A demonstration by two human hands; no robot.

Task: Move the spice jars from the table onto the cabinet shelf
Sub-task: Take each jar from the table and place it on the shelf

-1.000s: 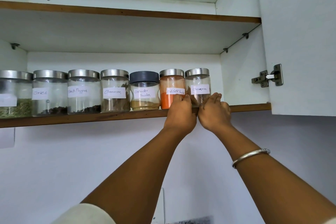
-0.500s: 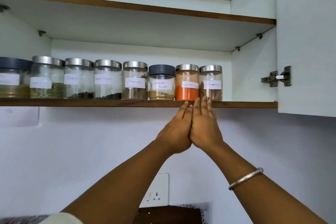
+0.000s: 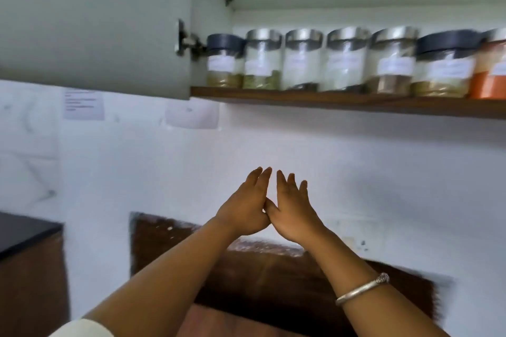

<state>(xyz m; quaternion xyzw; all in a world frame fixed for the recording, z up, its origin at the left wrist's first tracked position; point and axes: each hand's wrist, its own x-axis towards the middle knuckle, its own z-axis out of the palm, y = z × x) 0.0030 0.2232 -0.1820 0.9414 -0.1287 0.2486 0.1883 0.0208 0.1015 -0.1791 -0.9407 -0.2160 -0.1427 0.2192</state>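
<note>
The left hand (image 3: pixel 245 209) and the right hand (image 3: pixel 293 213) have come down from the edge of the cabinet shelf (image 3: pixel 342 102), where they were half a second ago. They now hang well below it, in front of the white wall. Both hands are empty, with straight fingers pointing up, and they touch each other only near the thumbs. The spice jars (image 3: pixel 302 60) stand in one row on the shelf, close side by side, as before. The view has turned left, so a cabinet door (image 3: pixel 95 22) now shows there. The labels are too blurred to read.
</note>
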